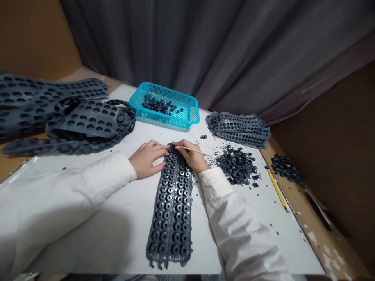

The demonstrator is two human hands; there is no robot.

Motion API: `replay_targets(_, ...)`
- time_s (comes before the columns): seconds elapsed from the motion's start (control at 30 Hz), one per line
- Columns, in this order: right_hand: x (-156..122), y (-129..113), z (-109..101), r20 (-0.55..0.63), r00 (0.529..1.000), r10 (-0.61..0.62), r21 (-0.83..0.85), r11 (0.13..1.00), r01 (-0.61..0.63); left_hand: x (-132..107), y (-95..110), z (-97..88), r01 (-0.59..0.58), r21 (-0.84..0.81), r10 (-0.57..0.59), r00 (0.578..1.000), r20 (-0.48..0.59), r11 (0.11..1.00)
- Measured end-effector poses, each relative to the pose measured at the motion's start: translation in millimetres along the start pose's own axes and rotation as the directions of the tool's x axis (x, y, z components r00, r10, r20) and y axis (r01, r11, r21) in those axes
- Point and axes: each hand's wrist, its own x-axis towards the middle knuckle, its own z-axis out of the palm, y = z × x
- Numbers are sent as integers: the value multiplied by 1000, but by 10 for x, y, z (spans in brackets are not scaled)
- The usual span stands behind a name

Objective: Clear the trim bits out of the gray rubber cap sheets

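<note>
A: What is laid out, from the largest down?

B: A white counter [123, 218] is seen filling the lower frame. At upper left, a heap of dark grey perforated rubber sheets [58, 113] is piled. In the lower centre, a long dark grey rubber strip studded with rows of round rings [172, 210] is laid lengthwise. A turquoise plastic mesh basket [164, 119] with small black pieces in it is set at upper centre. A loose pile of small black rubber rings [238, 166] is left at centre right.

A: And the hands?

B: The left hand [146, 159] is laid open, its fingers pressed on the strip's far left corner, and nothing is gripped. The right hand [191, 156] is closed in a pinch on a thin pale stick [202, 152]. The stick's working end is hidden under the fingers at the top row.

A: Which step is judged to be in hand?

B: Rings appear to be worked out of the strip with the stick, starting from the far end. Nearly every row is filled, so it is judged barely begun.

A: What is called for next?

B: The strip must be pinned flat, and the stick's tip must be set squarely on a single ring.
</note>
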Motion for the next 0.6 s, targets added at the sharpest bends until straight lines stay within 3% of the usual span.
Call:
replay_targets(0.17, 18, 29, 8, 54, 987, -153, -218, 963, 161, 1, -8, 3, -8, 12, 8, 1000, 0, 1000)
replay_targets(0.27, 17, 55, 14, 29, 984, -175, -268, 947, 176, 6, -8, 1, -12, 14, 13, 1000, -2, 1000)
replay_targets(0.47, 18, 71, -149, -165, 974, -154, -359, 929, 86, 5, -6, 0, -19, 18, 20, 1000, -5, 1000)
replay_targets(0.6, -27, 17, -634, -391, 920, -35, -388, 913, -130, -2, -3, -14, -21, 13, 21, 1000, 0, 1000)
